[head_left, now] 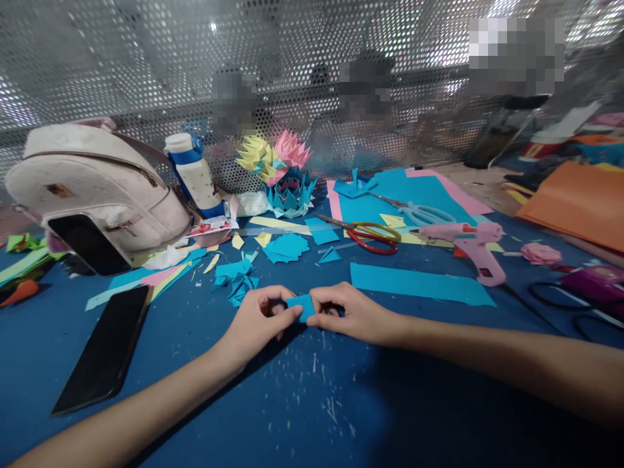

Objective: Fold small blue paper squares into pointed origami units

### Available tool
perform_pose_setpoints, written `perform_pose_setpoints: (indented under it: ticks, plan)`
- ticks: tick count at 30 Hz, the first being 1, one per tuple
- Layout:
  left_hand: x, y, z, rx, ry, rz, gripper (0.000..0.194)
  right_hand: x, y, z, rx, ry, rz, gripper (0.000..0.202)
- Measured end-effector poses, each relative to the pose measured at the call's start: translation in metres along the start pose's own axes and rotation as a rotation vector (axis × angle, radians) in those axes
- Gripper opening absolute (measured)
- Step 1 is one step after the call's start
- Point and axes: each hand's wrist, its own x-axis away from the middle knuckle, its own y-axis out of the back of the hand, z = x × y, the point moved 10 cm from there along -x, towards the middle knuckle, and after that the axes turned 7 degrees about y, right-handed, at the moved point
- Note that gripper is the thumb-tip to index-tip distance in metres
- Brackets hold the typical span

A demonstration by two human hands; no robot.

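A small blue paper piece (305, 307) is held between both hands above the blue table (312, 403). My left hand (260, 318) pinches its left side, with the thumb lying on its face. My right hand (346, 312) grips the right edge between thumb and fingers. Folded blue pieces (237, 279) lie just beyond my left hand, and a stack of blue squares (287, 247) sits farther back. Beyond my right hand rests a long blue paper strip (419, 285).
Scissors with red and yellow handles (373, 237) and a pink glue gun (470, 244) lie behind the strip. On the left are a black phone (107, 348), a white backpack (97, 188) and a bottle (195, 175). Paper flowers (290, 188) stand by the perforated metal panel (292, 78).
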Motion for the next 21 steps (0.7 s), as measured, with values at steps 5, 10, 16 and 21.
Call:
perform_pose_setpoints:
  ticks: [5,10,16,21]
  plan:
    - [-0.0013,0.0005,0.0015,0.012,0.0,-0.004,0.029,-0.0006,0.0044,0.0038,0.012,0.029,-0.033,0.036]
    - [-0.0025,-0.0035,0.0068,0.019,0.007,0.031,0.027,-0.0003,0.007,0.0023,-0.075,-0.016,-0.054,0.04]
    - [-0.0025,-0.0076,0.0054,0.048,-0.007,0.06,0.036,0.0012,0.0043,-0.0013,-0.152,-0.088,-0.034,0.039]
    - [-0.0011,-0.0065,0.0035,0.075,-0.029,0.039,0.04,0.0013,0.0037,-0.0011,-0.147,-0.102,-0.031,0.038]
